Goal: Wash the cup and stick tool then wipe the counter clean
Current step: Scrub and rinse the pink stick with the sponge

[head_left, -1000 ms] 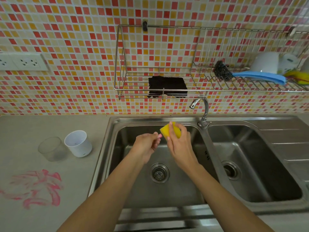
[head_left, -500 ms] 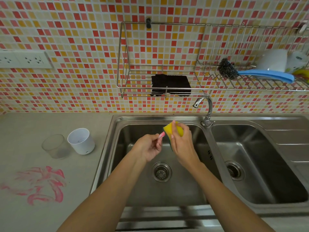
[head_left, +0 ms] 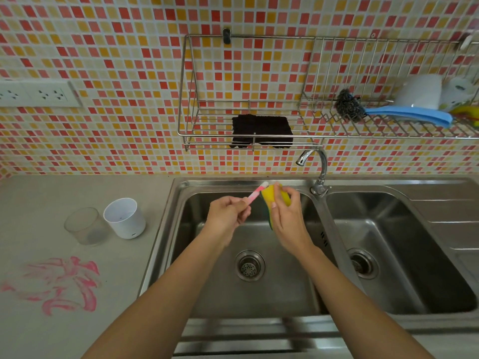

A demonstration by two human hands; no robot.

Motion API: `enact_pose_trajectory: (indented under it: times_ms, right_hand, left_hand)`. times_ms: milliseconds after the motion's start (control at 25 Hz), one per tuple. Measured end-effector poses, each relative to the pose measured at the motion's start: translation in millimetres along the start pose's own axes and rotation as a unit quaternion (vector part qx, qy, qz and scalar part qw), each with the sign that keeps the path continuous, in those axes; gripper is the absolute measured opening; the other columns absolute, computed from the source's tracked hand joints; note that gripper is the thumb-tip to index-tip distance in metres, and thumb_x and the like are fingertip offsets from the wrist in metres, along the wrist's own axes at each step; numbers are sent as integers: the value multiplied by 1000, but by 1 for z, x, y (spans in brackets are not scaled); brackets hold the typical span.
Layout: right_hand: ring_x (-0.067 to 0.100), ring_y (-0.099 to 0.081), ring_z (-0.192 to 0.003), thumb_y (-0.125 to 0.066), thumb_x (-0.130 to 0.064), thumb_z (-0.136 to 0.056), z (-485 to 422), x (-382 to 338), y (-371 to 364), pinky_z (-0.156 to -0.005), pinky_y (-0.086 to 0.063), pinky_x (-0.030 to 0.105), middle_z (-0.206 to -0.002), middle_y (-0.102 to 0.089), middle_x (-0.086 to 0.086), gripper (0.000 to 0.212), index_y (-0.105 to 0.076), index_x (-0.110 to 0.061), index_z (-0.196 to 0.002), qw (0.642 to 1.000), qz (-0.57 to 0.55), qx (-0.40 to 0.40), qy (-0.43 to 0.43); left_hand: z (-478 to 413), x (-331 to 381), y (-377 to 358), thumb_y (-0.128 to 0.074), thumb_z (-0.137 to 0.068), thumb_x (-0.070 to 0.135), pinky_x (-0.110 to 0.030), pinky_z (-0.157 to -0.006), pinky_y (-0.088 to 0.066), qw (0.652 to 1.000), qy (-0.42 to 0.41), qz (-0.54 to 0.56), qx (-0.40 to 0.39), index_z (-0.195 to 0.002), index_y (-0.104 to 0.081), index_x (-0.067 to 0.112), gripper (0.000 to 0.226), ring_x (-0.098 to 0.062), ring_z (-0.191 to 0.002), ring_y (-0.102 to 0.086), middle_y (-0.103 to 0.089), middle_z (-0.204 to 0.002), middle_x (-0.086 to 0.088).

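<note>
while the left hand [head_left: 228, 213] pinches the stick tool [head_left: 255, 194] over the sink [head_left: 259, 301] and the right hand [head_left: 287, 218] grips a sponge [head_left: 276, 196] against it, scrubbing looks underway. cup [head_left: 124, 218] waits on the table [head_left: 39, 193], pink smear [head_left: 62, 283] not yet wiped.

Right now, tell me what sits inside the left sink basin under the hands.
Only the drain strainer shows on the left basin floor. The forearms cover its near corners, so anything there is hidden.
</note>
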State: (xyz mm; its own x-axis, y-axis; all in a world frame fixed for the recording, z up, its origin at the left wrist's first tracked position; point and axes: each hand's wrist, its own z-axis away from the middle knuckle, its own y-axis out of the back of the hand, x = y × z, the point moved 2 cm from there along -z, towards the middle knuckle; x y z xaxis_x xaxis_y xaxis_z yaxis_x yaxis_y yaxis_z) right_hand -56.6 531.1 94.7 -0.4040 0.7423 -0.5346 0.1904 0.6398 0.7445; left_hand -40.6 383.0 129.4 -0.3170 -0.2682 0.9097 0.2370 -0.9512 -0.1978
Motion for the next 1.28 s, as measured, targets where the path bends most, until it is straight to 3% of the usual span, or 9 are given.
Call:
enact_pose_trajectory:
  times_ms: [80, 200, 360, 520, 640, 760, 880, 960, 1280]
  right_hand:
    - [25, -35, -124, -20, -39, -96, 3, -1, 0, -103, -26, 26, -136, -29, 16, 57, -16, -16, -148, 1000, -15, -1, 14]
    - [22, -33, -126, -19, -41, -94, 9, -4, 0, -105, -26, 26, -135, -28, 14, 60, -16, -16, -148, 998, -55, 14, 13]
    - [23, -32, -125, -19, -41, -96, 5, 0, 5, -103, -26, 26, -136, -27, 15, 58, -13, -18, -149, 999, -37, 37, 13]
    - [30, -35, -124, -17, -44, -96, 3, -2, 6, -100, -28, 29, -137, -31, 20, 59, -16, -16, -148, 999, 4, 28, 26]
    - [33, -38, -121, -19, -43, -97, 5, 5, 8, -98, -33, 34, -137, -34, 22, 57, -19, -16, -147, 999, 33, 21, 38]
    - [37, -42, -115, -21, -41, -98, 9, 6, 10, -94, -41, 42, -135, -32, 19, 56, -24, -14, -146, 997, 43, 19, 54]
    - [36, -42, -115, -24, -37, -97, 11, 11, 11, -95, -40, 41, -135, -32, 18, 54, -23, -15, -147, 998, 40, 17, 53]
    - [33, -40, -118, -20, -42, -98, 12, 15, 14, -96, -39, 38, -135, -34, 20, 56, -20, -16, -148, 999, 31, 15, 38]
    - [29, -35, -122, -16, -44, -98, 4, 37, 20, -100, -30, 32, -137, -29, 17, 57, -14, -19, -149, 998, 30, 3, 49]
  left_hand:
    - [3, 1, 3, -64, -86, 8, -25, -69, -52, 979, -144, -142, 23, -81, -65, 7, 5, -16, -66, -61, -65, -70, -4]
    - [4, -2, 7, -67, -85, 15, -15, -66, -48, 891, -310, -327, 50, -87, -68, 7, 8, -10, -67, -63, -67, -74, 4]
    - [10, -14, 3, -68, -84, 14, -13, -54, -37, 808, -421, -410, 46, -84, -67, 1, 13, -19, -59, -63, -70, -71, -7]
    - [13, -17, 0, -66, -84, 14, -13, -50, -37, 782, -460, -417, 61, -77, -65, 2, 14, -20, -51, -60, -68, -63, -7]
    - [13, -20, 3, -54, -87, 19, -26, -43, -46, 663, -569, -480, 74, -73, -64, 3, 23, -19, -48, -55, -61, -58, -6]
    - [13, -26, 6, -56, -88, 9, -25, -57, -44, 557, -644, -522, 47, -76, -65, 1, 17, -20, -57, -55, -63, -67, -8]
    - [8, -33, 8, -60, -86, 5, -29, -67, -54, 482, -663, -573, -1, -90, -68, 0, 10, -22, -70, -62, -68, -81, -12]
    - [4, -36, 7, -60, -85, 3, -31, -70, -57, 464, -663, -588, -11, -96, -68, -2, 14, -24, -76, -64, -69, -86, -14]
    - [-5, -36, -17, -56, -91, 6, -32, -72, -55, 476, -671, -568, -13, -94, -69, -1, 15, -24, -74, -64, -69, -84, -14]
